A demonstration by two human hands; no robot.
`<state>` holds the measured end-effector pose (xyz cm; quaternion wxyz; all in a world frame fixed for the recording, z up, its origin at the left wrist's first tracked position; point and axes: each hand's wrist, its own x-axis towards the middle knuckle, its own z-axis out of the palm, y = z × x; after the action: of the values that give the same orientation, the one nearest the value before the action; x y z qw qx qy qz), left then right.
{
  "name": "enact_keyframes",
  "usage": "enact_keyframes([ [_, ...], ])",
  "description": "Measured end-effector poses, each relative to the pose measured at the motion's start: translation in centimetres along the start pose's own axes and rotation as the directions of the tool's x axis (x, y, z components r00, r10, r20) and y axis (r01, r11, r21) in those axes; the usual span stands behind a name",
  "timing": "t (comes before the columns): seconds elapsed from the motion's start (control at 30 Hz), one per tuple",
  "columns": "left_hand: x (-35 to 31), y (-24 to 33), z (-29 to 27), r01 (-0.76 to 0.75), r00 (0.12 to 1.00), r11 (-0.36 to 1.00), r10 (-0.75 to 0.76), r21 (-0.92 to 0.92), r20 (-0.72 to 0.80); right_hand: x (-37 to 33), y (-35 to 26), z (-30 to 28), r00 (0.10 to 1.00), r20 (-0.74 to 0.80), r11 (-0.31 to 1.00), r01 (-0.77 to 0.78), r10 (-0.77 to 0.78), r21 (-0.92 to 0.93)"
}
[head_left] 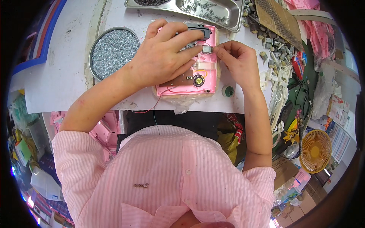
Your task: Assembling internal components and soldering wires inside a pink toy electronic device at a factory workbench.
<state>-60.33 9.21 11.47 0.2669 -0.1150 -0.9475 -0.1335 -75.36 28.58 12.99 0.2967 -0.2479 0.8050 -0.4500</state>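
A pink plastic toy casing (213, 81) lies open on the table, its inside facing up. My left hand (163, 57) rests across it with fingers spread, one fingertip by a black plastic box (203, 32) and another against a small silver motor (207, 49). From the right, my right hand (239, 59) pinches that motor between thumb and forefinger. Lower in the casing sit a round speaker (199, 80) and a brown circuit board (178, 81), partly under my left hand. Thin red and dark wires (155, 106) hang over the table's front edge.
A round tin of screws (114, 55) stands at the left. Behind the casing is a steel tray (236, 17) holding springs. Small motors (270, 41) are heaped at the right, near brown cardboard (279, 22). A green-rimmed spool (228, 91) stands near my right wrist.
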Motion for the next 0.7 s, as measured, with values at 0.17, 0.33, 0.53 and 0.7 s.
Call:
enact_keyframes([
  [0.17, -0.5, -0.2, -0.8, -0.069, 0.996, 0.998, 0.069, -0.006, 0.065, -0.6, -0.8, 1.0, 0.990, -0.104, 0.968, 0.069, -0.096, -0.241],
  [0.33, -0.9, -0.5, -1.0, -0.109, 0.989, 0.994, 0.105, 0.032, 0.106, -1.1, -1.7, 1.9, 0.969, -0.146, 0.906, 0.127, -0.201, -0.404],
  [0.53, -0.7, -0.4, -1.7, 0.035, 0.999, 0.999, -0.035, -0.008, -0.037, -0.8, -0.8, 1.4, 0.986, -0.147, 0.976, 0.042, -0.075, -0.212],
  [0.7, 0.6, -1.9, -0.6, 0.288, 0.957, 0.957, -0.289, -0.026, -0.035, -1.3, -0.2, 1.2, 0.987, -0.152, 0.998, 0.054, -0.056, -0.015],
])
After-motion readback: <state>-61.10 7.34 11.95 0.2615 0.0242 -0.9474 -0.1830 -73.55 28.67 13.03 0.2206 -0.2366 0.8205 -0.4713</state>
